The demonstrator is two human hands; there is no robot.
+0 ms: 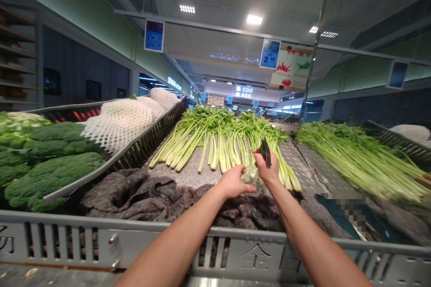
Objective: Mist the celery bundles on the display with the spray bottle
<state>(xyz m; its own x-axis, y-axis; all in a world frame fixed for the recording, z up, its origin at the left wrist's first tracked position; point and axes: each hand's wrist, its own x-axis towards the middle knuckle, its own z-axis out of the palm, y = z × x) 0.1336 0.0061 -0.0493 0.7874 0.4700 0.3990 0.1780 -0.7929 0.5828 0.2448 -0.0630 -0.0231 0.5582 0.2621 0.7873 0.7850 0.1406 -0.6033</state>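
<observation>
Bunches of celery (232,143) lie side by side on a patterned metal shelf, with leaves at the back and cut stalk ends toward me. My left hand (232,182) curls its thumb and fingers around a clear plastic-looking bundle (252,176) with pale green in it. Close on its right, my right hand (269,168) grips a small dark object (265,151) that sticks up past the thumb; its kind cannot be made out. Both hands are over the near ends of the celery, above a crumpled dark grey cloth (134,195).
Broccoli (55,175) and vegetables in white foam nets (119,119) fill the left side, behind a slanted black crate wall (131,154). A grey slotted crate edge (151,237) runs along the front. On the right, a mirror (363,98) reflects the celery.
</observation>
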